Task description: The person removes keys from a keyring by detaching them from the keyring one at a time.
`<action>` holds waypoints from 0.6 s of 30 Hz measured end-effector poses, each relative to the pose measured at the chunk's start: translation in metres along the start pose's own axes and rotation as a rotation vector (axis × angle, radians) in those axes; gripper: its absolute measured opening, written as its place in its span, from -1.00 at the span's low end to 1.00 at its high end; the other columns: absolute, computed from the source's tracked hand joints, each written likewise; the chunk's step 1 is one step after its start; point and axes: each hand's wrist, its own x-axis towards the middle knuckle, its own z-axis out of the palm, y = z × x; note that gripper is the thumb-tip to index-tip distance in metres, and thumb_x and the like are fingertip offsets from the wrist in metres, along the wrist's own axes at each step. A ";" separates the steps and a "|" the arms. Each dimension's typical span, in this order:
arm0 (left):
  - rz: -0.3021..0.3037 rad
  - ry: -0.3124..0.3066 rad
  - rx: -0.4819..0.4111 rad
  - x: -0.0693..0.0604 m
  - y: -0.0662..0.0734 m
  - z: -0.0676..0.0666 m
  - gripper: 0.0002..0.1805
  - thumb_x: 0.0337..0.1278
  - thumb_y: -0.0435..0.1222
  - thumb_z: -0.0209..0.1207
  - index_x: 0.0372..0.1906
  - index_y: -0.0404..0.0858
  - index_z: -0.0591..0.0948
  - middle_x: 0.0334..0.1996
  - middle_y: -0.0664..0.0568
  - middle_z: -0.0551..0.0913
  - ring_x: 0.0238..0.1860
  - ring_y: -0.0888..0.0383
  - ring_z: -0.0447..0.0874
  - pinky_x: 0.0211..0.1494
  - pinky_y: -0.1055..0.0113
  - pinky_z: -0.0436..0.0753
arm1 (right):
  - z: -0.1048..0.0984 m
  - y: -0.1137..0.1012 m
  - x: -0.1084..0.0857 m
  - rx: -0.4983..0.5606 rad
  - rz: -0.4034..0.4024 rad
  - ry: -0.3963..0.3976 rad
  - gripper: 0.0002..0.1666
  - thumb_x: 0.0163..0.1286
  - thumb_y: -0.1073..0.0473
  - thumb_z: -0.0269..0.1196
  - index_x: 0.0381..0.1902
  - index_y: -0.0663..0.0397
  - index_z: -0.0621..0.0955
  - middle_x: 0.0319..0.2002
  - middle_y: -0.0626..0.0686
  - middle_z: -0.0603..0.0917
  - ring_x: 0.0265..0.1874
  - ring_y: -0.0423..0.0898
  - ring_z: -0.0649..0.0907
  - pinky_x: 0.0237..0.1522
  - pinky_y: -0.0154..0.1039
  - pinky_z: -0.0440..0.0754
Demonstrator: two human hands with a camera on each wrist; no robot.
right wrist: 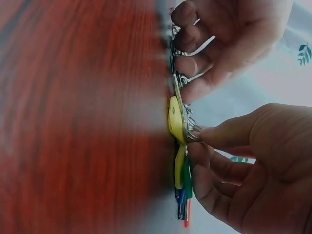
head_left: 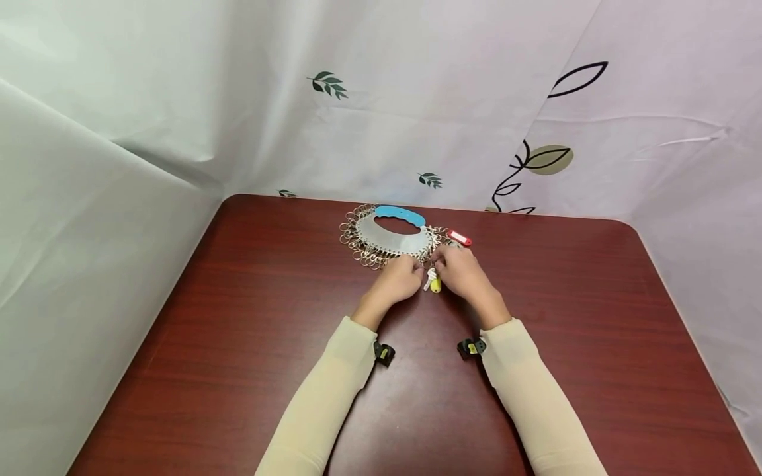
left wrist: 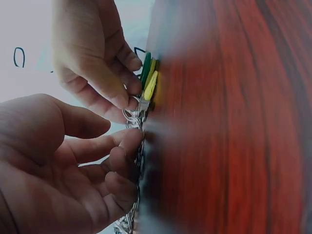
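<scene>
In the head view a flat metal key holder plate (head_left: 387, 237) with a blue handle (head_left: 400, 215) lies near the table's far edge, fringed with rings and clips. My right hand (head_left: 461, 270) pinches a small key ring (right wrist: 194, 135) between thumb and forefinger. A key (head_left: 428, 280) and a yellow tag (head_left: 436, 285) hang by it. Close on the left, my left hand (head_left: 401, 277) has its fingertips at the clips (left wrist: 136, 161); its thumb stands apart from the forefinger in the left wrist view. A green tag (right wrist: 186, 178) and another yellow tag (right wrist: 179, 168) lie by the right fingers.
A red tag (head_left: 459, 238) lies to the right of the plate. The dark red wooden table (head_left: 238, 330) spreads out toward the person. White cloth (head_left: 387, 119) with leaf prints hangs behind it and at both sides.
</scene>
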 end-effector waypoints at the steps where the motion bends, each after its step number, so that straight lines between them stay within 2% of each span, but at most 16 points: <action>1: -0.003 0.001 -0.010 0.000 0.001 0.000 -0.58 0.40 -0.36 0.07 -0.68 -0.11 0.40 -0.67 0.08 0.38 -0.55 0.15 0.36 -0.45 0.34 0.37 | 0.000 0.000 0.000 0.000 0.003 -0.002 -0.80 0.50 0.29 0.16 -0.08 0.17 0.71 -0.13 0.17 0.75 -0.21 0.07 0.64 -0.10 -0.02 0.63; 5: -0.024 0.023 -0.027 0.000 0.003 0.002 -0.57 0.39 -0.35 0.08 -0.69 -0.10 0.40 -0.69 0.10 0.37 -0.56 0.16 0.35 -0.47 0.36 0.35 | -0.001 0.000 0.002 0.013 0.004 -0.011 -0.77 0.50 0.29 0.14 -0.07 0.20 0.72 -0.08 0.20 0.75 -0.12 0.10 0.67 -0.01 0.02 0.65; 9: -0.037 0.042 -0.045 0.001 0.002 0.004 -0.59 0.39 -0.34 0.09 -0.67 -0.11 0.45 -0.67 0.10 0.41 -0.54 0.16 0.38 -0.45 0.37 0.36 | -0.002 0.001 0.004 0.047 0.003 -0.014 -0.77 0.50 0.30 0.12 -0.09 0.25 0.70 -0.11 0.21 0.75 -0.15 0.09 0.67 0.00 0.00 0.65; 14: -0.043 0.072 -0.062 0.003 0.001 0.007 -0.69 0.40 -0.33 0.12 -0.53 -0.20 0.64 -0.55 0.06 0.58 -0.42 0.13 0.51 -0.32 0.31 0.48 | -0.005 0.000 0.005 0.098 0.019 -0.023 -0.77 0.55 0.29 0.09 -0.09 0.29 0.67 -0.15 0.22 0.73 -0.23 0.06 0.65 -0.09 -0.03 0.64; 18: -0.053 0.074 -0.117 0.006 -0.001 0.009 -0.72 0.43 -0.31 0.12 -0.43 -0.25 0.72 -0.62 0.05 0.64 -0.52 0.17 0.58 -0.35 0.34 0.52 | -0.008 0.000 0.006 0.153 0.035 -0.036 -0.76 0.58 0.28 0.07 -0.06 0.29 0.65 -0.18 0.21 0.71 -0.30 0.03 0.64 -0.19 -0.11 0.62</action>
